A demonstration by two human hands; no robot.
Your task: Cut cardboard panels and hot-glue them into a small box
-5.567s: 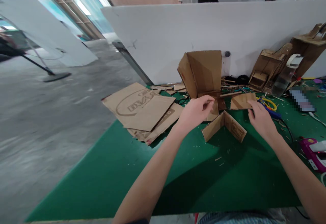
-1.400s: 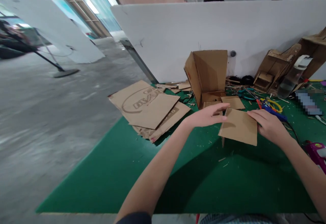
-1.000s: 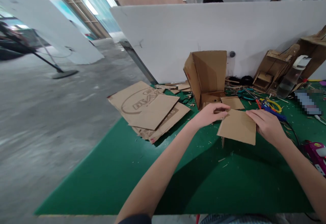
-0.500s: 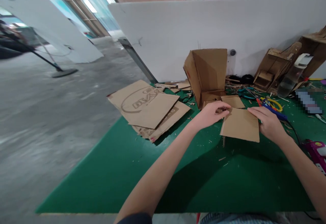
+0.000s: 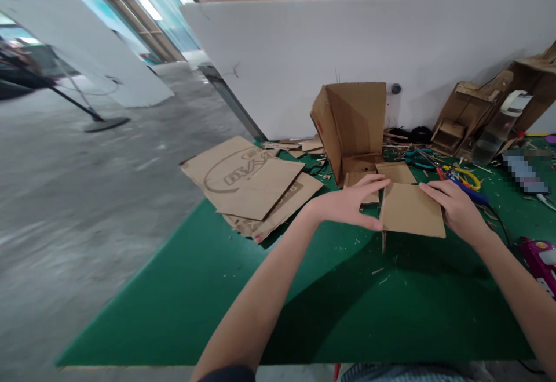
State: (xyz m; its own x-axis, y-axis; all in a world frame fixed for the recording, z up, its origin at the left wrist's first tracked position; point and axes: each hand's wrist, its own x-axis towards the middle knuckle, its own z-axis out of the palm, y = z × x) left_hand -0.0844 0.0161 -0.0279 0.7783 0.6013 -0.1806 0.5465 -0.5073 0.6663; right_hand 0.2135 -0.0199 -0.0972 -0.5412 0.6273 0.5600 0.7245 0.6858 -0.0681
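A square cardboard piece [image 5: 413,209] is held level above the table, with a narrow cardboard edge hanging below its left side. My right hand [image 5: 458,208] grips it at the right, fingers on top at the far right corner. My left hand [image 5: 347,202] spans its left edge, thumb at the near end and fingers at the far end, widely parted. The underside and the right thumb are hidden. Just beyond lie small flat cardboard pieces [image 5: 396,172], in front of a standing cardboard box form [image 5: 358,118] with open sides.
Printed cardboard sheets [image 5: 247,182] lie at the left of the green table [image 5: 195,301]. To the right are pliers [image 5: 419,159], yellow-handled scissors [image 5: 471,179], a blue tool with a cord [image 5: 469,192], a bottle [image 5: 499,130], a phone [image 5: 526,172] and a magenta device [image 5: 538,260]. A white partition [image 5: 282,57] stands behind.
My left hand has shifted from the far left corner to the left edge, thumb and fingers spreading apart. The cardboard piece has turned slightly. My right hand keeps its grip.
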